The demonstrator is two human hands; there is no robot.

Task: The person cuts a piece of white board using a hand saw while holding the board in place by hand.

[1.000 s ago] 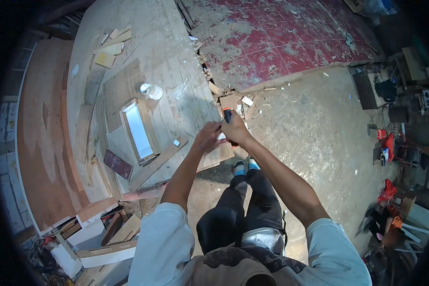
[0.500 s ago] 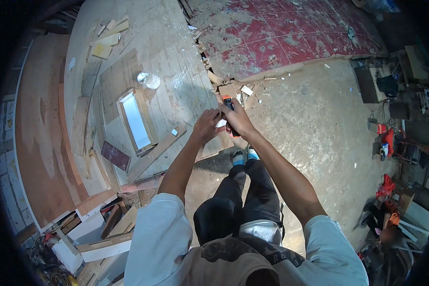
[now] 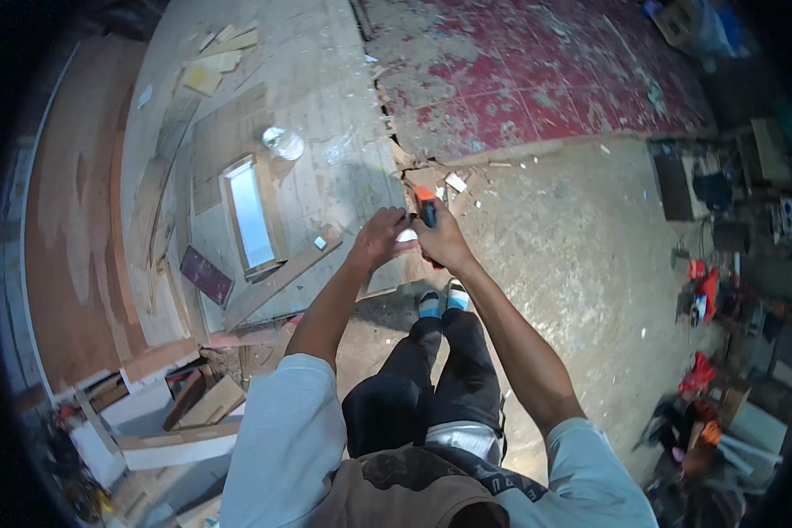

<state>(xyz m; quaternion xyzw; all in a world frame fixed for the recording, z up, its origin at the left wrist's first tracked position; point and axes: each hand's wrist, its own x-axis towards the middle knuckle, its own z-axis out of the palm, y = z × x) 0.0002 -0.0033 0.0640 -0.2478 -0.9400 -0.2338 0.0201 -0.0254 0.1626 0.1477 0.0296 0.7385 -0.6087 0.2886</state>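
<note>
At the near right corner of the wooden worktable [image 3: 348, 204], both of my hands work close together. My right hand [image 3: 444, 240] is wrapped round an orange-and-black hand tool [image 3: 427, 201], whose exact kind I cannot make out. Its orange end points away from me, past the table's edge. Just left of it, my left hand [image 3: 382, 235] is closed, fingers curled toward a small white piece [image 3: 406, 235]. That piece shows between the two hands; the fingers hide much of it.
A shallow wooden frame with a pale panel [image 3: 252, 216], a clear plastic container [image 3: 282, 143], a plank [image 3: 277, 286] and a dark red board [image 3: 207, 275] lie on the table. Wood scraps [image 3: 456, 183] litter the floor beyond my hands. Offcuts [image 3: 180, 444] pile up at the lower left.
The view has shifted slightly, so the table sits a little differently in it. My right hand and the tool have turned a little; the left hand stays beside them.
</note>
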